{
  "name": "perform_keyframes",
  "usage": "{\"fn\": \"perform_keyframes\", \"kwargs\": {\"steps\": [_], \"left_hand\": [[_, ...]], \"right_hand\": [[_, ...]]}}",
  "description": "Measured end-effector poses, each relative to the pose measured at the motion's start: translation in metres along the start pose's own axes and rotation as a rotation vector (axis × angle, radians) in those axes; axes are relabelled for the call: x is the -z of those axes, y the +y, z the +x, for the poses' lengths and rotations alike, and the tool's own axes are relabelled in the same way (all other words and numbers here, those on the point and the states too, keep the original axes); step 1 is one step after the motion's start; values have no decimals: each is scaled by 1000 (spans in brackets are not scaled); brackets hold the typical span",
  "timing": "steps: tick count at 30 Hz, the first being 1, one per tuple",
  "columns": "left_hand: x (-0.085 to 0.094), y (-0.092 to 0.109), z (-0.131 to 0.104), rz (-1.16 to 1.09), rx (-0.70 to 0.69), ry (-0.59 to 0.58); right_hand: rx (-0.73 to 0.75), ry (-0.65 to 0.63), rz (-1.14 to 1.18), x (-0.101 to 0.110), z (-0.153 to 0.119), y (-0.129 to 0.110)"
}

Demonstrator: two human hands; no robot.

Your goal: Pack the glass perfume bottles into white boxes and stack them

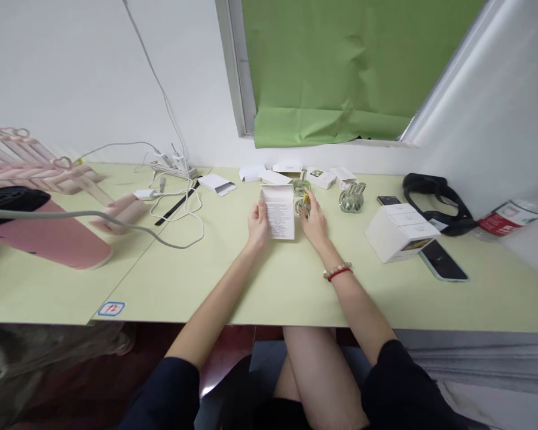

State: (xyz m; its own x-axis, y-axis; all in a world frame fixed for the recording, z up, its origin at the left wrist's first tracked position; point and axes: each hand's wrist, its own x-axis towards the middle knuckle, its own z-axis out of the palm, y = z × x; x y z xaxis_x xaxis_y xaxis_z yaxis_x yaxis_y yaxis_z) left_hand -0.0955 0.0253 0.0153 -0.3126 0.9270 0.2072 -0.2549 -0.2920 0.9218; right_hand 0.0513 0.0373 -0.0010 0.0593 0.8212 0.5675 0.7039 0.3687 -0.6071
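My left hand (258,225) grips a small white box (281,220) by its left side; the box stands with printed text facing me and its top flap raised. Just right of the box, my right hand (314,223) has its fingers around a small glass perfume bottle (303,206) with a yellowish neck, partly hidden by the fingers. Behind it stands another glass bottle (301,186) with greenish liquid. Further right is a cluster of clear glass bottles (352,199).
Opened white boxes (217,184) lie along the back. At right are stacked white boxes (401,232), a phone (443,261), a black headset (439,200) and a plastic bottle (511,218). Cables (192,209), a power strip (173,169) and a pink cup (58,233) are at left.
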Motion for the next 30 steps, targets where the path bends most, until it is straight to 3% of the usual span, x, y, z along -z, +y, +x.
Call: {"fn": "perform_keyframes", "kwargs": {"steps": [7, 10, 13, 15, 19, 21, 23, 27, 30], "left_hand": [[4, 1, 4, 77, -53, 15], [3, -1, 1, 175, -109, -23], [4, -1, -1, 191, -72, -23], [4, -1, -1, 164, 10, -22], [4, -3, -3, 153, 200, -100], [1, -6, -5, 155, 224, -158], [-1, -7, -8, 162, 170, -209], [-1, -3, -14, 271, -48, -292], [2, 1, -17, 408, -179, -306]], "right_hand": [[-101, 53, -60, 1, 2, 0], [-70, 48, -77, 1, 1, 1], [19, 75, -107, 1, -1, 1], [71, 141, -123, 2, -1, 1], [200, 410, -50, 4, 2, -4], [304, 498, 12, 6, 2, -7], [397, 477, 45, 8, 3, -11], [506, 302, -10, 15, 1, -23], [553, 283, -86, 21, 0, -32]]}}
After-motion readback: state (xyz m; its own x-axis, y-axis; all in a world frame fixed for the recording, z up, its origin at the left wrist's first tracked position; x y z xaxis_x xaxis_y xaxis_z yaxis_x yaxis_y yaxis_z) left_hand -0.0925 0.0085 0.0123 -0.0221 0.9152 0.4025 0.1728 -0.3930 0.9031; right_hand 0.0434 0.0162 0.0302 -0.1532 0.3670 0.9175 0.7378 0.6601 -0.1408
